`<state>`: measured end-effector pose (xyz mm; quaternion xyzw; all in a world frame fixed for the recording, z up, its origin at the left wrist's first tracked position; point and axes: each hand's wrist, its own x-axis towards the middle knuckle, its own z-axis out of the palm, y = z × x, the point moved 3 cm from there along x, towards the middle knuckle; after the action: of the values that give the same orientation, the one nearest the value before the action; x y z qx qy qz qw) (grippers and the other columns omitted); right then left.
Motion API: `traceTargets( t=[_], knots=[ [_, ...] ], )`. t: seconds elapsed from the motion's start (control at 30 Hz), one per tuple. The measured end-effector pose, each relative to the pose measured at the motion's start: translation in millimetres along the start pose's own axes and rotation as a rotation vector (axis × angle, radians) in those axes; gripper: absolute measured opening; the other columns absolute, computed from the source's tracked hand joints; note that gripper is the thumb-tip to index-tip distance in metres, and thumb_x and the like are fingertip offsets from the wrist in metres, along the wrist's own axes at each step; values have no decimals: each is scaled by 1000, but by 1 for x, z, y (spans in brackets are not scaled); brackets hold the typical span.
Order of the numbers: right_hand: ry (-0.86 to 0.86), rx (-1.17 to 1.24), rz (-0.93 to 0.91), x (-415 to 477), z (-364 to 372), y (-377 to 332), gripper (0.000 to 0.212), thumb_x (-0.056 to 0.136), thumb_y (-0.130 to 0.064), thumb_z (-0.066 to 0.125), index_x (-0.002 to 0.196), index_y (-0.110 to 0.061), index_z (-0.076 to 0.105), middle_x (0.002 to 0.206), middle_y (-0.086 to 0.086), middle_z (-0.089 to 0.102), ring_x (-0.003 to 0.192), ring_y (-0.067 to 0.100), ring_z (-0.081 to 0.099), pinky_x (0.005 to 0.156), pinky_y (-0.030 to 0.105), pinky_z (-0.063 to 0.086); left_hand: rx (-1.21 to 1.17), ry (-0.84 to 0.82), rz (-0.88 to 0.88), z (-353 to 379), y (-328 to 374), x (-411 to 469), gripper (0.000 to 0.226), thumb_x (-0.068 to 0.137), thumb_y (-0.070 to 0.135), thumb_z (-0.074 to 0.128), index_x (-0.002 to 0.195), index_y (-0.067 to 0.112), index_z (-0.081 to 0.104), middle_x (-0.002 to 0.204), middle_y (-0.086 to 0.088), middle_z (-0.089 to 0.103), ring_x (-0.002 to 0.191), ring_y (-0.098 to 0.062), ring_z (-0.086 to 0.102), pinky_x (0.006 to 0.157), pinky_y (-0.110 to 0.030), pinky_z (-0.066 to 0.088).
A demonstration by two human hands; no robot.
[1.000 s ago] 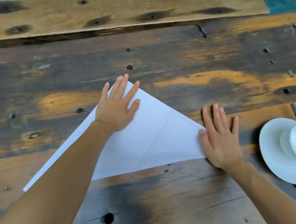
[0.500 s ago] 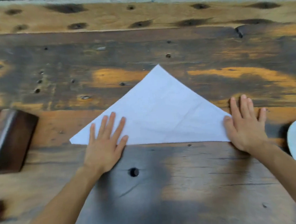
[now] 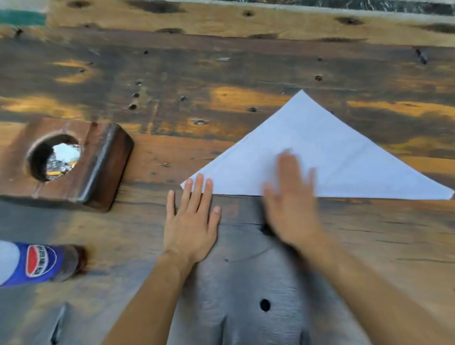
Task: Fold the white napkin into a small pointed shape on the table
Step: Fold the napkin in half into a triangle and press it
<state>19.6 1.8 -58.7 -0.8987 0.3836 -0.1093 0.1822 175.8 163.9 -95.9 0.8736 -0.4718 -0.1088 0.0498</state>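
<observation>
Now: napkin (image 3: 324, 161) lies flat on table (image 3: 214, 66) as a triangle, long edge toward the person, apex pointing away, right of centre. L hand (image 3: 191, 225) open flat, fingers straight & slightly spread, tips on napkin's left corner, palm on bare wood. R hand (image 3: 292, 203) blurred, fingers straight, laid across the near edge abt mid-napkin, gripping nothing. Wooden block (image 3: 60, 161) w/ round hole far left, well apart from napkin. Bottle (image 3: 32, 261) w/ blue label at left edge.
</observation>
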Motion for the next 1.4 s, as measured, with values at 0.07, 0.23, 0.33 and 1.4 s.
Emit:
traceTargets(
  t=[0.07,0.23,0.33,1.4],
  knots=[
    [-123,-19,-110,-11,38,-76,77,99,-56,22,158,-5,23,166,12,20,154,26,16,122,59,6,28,-20,31,4,-4,0,70,97,47,22,162,22,12,170,1,5,157,-20,4,124,-57,5],
    [-314,-98,-71,-22,70,-110,83,96,-69,6,161,-18,-2,169,-4,-6,153,11,-16,121,52,-14,116,-17,86,14,-11,-1,80,94,51,28,162,23,-2,171,-2,-7,157,-21,-9,122,-56,-2],
    [-367,-108,-17,-27,64,-96,90,91,-76,1,160,-20,-7,168,-6,-14,150,8,-25,120,49,-19,25,33,57,12,-6,-1,65,102,46,19,162,26,3,171,2,-1,157,-18,-3,124,-56,2],
    [-445,19,152,-43,6,-17,93,88,-78,-3,161,-20,-4,168,-7,-13,151,6,-22,117,55,-23,40,-24,17,12,106,-7,73,99,53,20,161,15,11,170,-6,9,157,-25,5,121,-57,1]
  ],
)
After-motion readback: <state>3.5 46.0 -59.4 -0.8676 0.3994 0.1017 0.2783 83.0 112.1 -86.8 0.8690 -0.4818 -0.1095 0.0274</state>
